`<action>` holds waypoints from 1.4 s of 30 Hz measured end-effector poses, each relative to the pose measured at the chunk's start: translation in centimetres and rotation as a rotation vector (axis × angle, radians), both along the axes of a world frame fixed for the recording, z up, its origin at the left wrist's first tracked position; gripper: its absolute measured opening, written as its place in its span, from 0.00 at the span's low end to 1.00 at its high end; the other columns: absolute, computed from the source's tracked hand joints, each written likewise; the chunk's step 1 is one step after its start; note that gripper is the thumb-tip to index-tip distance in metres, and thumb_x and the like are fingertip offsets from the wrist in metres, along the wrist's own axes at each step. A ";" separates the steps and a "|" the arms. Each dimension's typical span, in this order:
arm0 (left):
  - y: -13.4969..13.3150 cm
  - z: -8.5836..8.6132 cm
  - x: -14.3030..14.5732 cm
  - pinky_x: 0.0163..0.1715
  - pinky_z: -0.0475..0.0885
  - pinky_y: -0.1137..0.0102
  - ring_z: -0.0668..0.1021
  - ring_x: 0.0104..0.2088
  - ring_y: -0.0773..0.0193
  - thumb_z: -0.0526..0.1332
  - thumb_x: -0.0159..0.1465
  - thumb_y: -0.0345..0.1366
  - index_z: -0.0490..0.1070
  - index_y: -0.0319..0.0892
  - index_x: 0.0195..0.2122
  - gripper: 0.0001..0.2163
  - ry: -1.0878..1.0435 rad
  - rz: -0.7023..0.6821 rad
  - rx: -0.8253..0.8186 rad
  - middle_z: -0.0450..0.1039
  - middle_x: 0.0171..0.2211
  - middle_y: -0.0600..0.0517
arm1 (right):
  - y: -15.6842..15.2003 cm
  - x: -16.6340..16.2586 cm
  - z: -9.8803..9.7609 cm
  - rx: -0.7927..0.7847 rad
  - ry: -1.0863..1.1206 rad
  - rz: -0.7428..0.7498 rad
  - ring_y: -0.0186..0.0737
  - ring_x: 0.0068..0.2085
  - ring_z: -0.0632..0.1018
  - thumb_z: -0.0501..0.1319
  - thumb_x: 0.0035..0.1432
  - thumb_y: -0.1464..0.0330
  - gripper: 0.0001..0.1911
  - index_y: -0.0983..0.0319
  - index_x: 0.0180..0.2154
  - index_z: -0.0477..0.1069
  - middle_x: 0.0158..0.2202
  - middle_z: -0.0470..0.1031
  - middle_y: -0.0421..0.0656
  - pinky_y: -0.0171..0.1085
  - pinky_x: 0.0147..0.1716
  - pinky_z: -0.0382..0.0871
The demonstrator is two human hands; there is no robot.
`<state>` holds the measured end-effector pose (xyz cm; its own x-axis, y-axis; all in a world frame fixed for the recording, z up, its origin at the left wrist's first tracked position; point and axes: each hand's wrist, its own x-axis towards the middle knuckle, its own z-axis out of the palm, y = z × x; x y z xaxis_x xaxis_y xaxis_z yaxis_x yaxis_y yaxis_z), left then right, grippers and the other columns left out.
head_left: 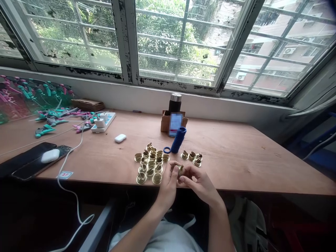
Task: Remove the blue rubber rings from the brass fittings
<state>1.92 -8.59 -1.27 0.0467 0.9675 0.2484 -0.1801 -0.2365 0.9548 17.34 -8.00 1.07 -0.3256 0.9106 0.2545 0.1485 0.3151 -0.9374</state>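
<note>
Near the front edge of the table, my left hand [170, 178] is closed on a gold-coloured metal fitting [180, 170] with a round flange. The fingers of my right hand [195, 178] are pinched against the same fitting from the other side. Left of my hands stand several similar gold fittings [150, 173] in a close group. A smaller group of gold fittings [192, 156] sits to the right, beyond my right hand. Behind my hands a leaning stack of blue rings [179, 140] rises from the table, with one loose blue ring [167, 150] lying beside it.
A cardboard box [165, 123] with a black bottle [175, 103] stands behind the rings. Leftward lie a white earphone case [120, 138], a power strip [110, 119], phones [31, 161], a white cable [76, 147] and several pliers [45, 130]. Windows line the back wall.
</note>
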 end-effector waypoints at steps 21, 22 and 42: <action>0.0 -0.8 0.3 0.54 0.73 0.63 0.77 0.51 0.59 0.55 0.76 0.44 0.64 0.46 0.55 0.12 0.002 0.045 0.122 0.72 0.52 0.47 | 0.8 -3.1 -1.3 -0.175 0.362 -0.113 0.32 0.25 0.63 0.63 0.67 0.50 0.21 0.59 0.30 0.67 0.25 0.62 0.36 0.32 0.23 0.57; 0.1 -0.9 0.3 0.55 0.73 0.63 0.77 0.52 0.59 0.55 0.76 0.44 0.64 0.46 0.55 0.12 0.002 0.058 0.125 0.72 0.52 0.47 | 0.8 -3.2 -1.4 -0.200 0.386 -0.102 0.32 0.25 0.62 0.63 0.67 0.51 0.21 0.59 0.30 0.66 0.25 0.61 0.36 0.32 0.22 0.55; 0.0 -1.2 0.6 0.57 0.69 0.66 0.75 0.54 0.61 0.61 0.74 0.41 0.62 0.50 0.56 0.13 -0.147 0.127 0.107 0.69 0.54 0.50 | 2.4 -2.5 -2.1 0.177 -0.184 -0.319 0.41 0.34 0.73 0.60 0.69 0.59 0.13 0.59 0.33 0.69 0.31 0.72 0.40 0.39 0.35 0.63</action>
